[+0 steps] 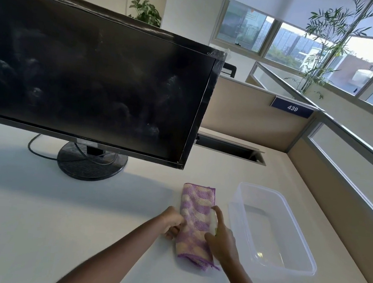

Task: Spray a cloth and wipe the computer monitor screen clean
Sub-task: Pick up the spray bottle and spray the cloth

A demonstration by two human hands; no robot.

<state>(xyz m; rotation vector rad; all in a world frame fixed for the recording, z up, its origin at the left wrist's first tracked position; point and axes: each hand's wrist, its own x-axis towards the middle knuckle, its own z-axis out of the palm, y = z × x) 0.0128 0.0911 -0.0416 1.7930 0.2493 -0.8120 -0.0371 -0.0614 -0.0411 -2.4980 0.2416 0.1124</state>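
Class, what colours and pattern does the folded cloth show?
Purple-and-cream checks; the cloth shows best in the head view.

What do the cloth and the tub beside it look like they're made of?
Cloth: probably terry or microfibre, soft and matte. It has a fuzzy, looped pile in a purple-and-cream check, with stitched purple edges.
Tub: clear plastic, smooth and glossy. The desk shows through its walls and light glints on its bottom.
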